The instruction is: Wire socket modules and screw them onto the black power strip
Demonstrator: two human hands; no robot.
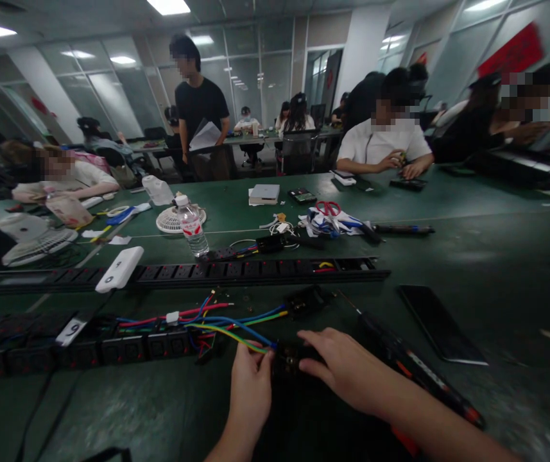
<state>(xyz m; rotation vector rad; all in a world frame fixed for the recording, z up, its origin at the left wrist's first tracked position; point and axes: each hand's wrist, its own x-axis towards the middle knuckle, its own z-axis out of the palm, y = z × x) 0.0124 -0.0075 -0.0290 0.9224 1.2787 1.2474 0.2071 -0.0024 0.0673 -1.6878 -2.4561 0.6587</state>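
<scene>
My left hand [250, 385] pinches the yellow-green wire [229, 335] where it enters a small black socket module [288, 360] at the near table edge. My right hand [339, 369] rests on top of that module, fingers curled over it. Red, blue and yellow wires [207, 314] run left from the module to a black socket strip [86, 350] with its sockets exposed. A second loose black module [306, 300] lies just beyond my hands.
A long black power strip [255, 271] crosses the green table [472, 256]. A screwdriver [419, 375] and a dark phone [441, 324] lie to the right. A water bottle [192, 226], fans, scissors [327, 208] and a white box lie farther back. Other people sit and stand around.
</scene>
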